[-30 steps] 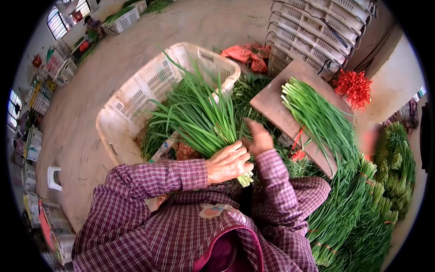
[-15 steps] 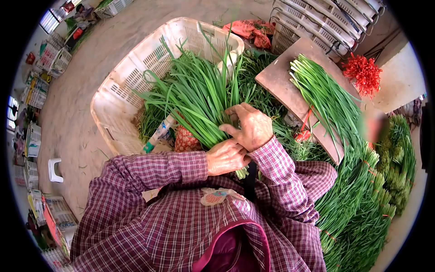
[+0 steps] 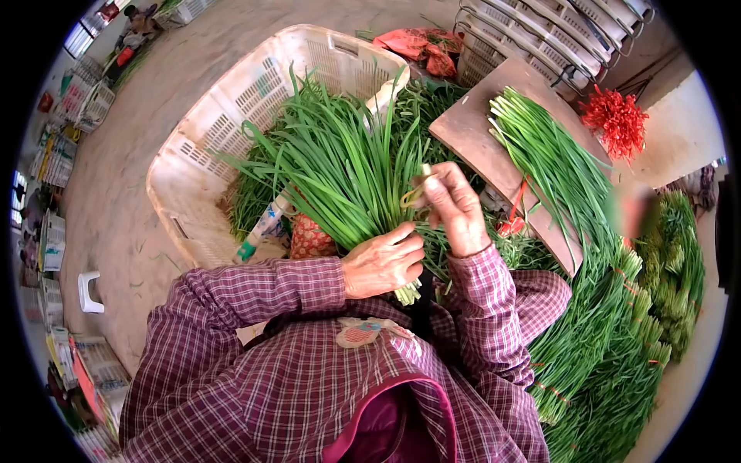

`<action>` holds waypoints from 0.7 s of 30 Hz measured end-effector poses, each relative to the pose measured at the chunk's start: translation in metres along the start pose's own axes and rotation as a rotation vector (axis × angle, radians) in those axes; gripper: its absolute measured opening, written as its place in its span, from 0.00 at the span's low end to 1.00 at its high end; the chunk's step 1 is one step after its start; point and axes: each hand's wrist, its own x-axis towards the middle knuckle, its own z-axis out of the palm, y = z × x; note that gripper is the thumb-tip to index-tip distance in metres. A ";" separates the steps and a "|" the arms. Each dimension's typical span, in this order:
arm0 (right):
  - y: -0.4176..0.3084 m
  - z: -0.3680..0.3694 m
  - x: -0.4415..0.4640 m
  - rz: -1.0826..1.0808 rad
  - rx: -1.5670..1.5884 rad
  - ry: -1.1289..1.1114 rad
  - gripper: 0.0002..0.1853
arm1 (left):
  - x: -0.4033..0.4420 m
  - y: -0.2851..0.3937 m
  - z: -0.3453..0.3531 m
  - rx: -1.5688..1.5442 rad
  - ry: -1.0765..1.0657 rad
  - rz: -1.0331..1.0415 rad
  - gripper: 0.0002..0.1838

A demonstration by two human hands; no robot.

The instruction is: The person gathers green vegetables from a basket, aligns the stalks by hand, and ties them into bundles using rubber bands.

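Observation:
My left hand (image 3: 384, 262) is closed around the lower part of a bunch of garlic chives (image 3: 332, 162). The leaves fan up and away toward the basket, and the pale cut ends stick out below my fingers. Just right of the bunch, my right hand (image 3: 461, 210) is raised, thumb and fingers pinching a curled, yellowish leaf (image 3: 409, 199) with a pale end at the fingertips. Beyond the bunch, a white plastic basket (image 3: 176, 166) holds more loose greens. A red patterned cloth (image 3: 312, 238) shows beneath the leaves.
To the right, a board (image 3: 461, 127) carries loose chives (image 3: 536, 147). A cluster of red ties (image 3: 615, 123) hangs beyond it. Tied bunches (image 3: 587, 370) are heaped at my right. Stacked white crates (image 3: 532, 38) stand at the back, and a white stool (image 3: 89, 292) stands on the left floor.
My right hand has moved right, away from the bunch and my left hand, and now has the yellowish leaf in its pinch. My left hand has kept its hold on the chives.

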 end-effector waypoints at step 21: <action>-0.005 0.006 -0.003 -0.055 -0.969 -0.221 0.11 | -0.007 -0.001 0.008 -0.062 0.057 0.034 0.05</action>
